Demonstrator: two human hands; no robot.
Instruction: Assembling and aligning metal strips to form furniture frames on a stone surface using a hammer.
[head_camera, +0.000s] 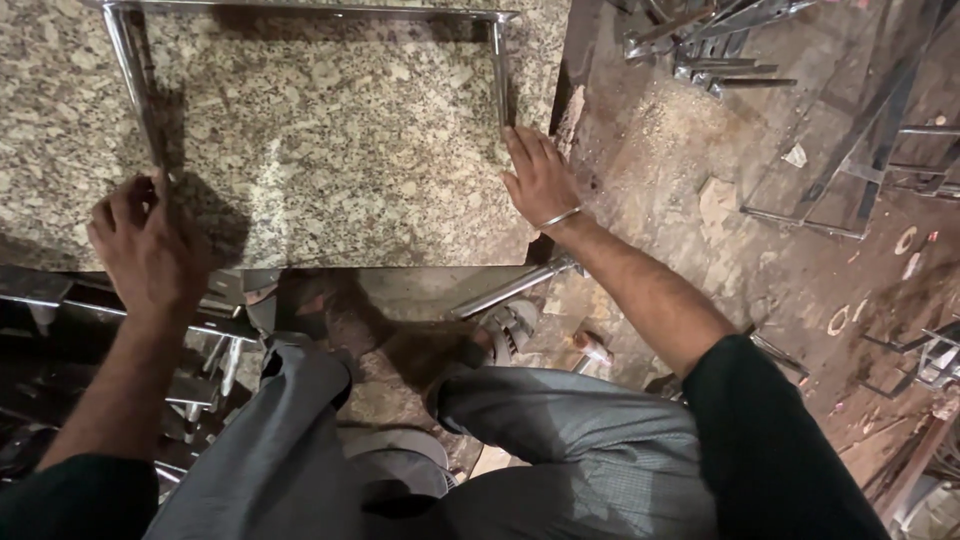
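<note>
A speckled granite slab (320, 140) fills the upper left. A shiny steel tube frame (300, 10) lies on it, with a crossbar along the top and two legs running down. My left hand (145, 245) is curled around the lower end of the left leg (130, 80). With its fingers flat on the slab, my right hand (540, 180) wears a metal bangle and rests against the lower end of the right leg (498, 70). My grey-trousered knees (560, 430) show below.
A dusty workshop floor (700, 200) spreads to the right, with steel frames (860, 120) and cut tube pieces (700, 40) lying on it. More metal bars (60, 290) lie under the slab's near edge at left. My sandalled foot (510, 325) is beside a loose tube (500, 292).
</note>
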